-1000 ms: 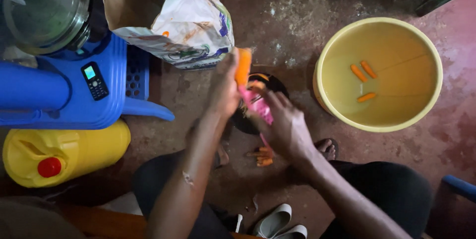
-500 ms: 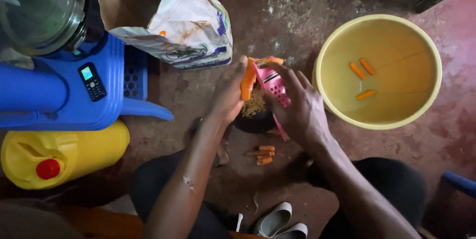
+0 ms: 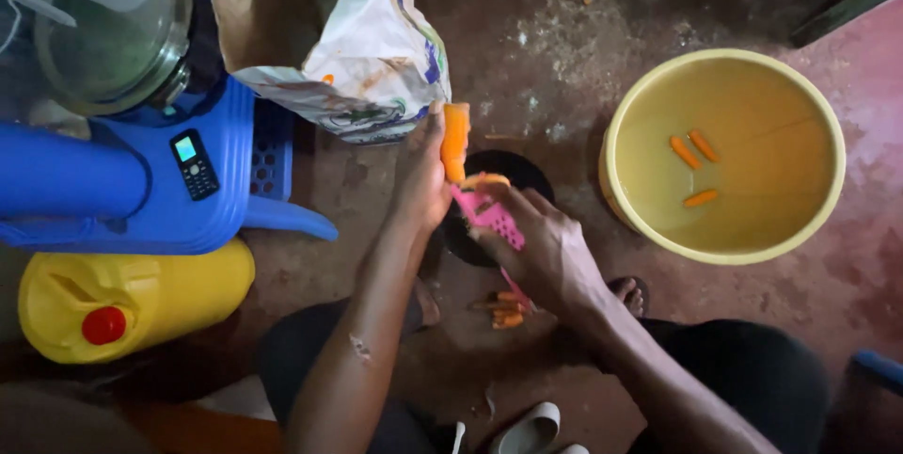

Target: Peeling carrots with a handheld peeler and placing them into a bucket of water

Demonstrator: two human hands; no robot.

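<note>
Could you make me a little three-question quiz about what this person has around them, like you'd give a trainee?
1. True or false: the left hand holds a carrot against the pink grater.
2. How many carrots float in the yellow basin? A) one B) three C) six
3. Fill in: a small phone lies on the blue plastic ____.

Key:
1. True; the right hand steadies the grater over a dark bowl.
2. B, three.
3. Chair; it also bears a glass jug, with a yellow jerrycan beside it.
</note>
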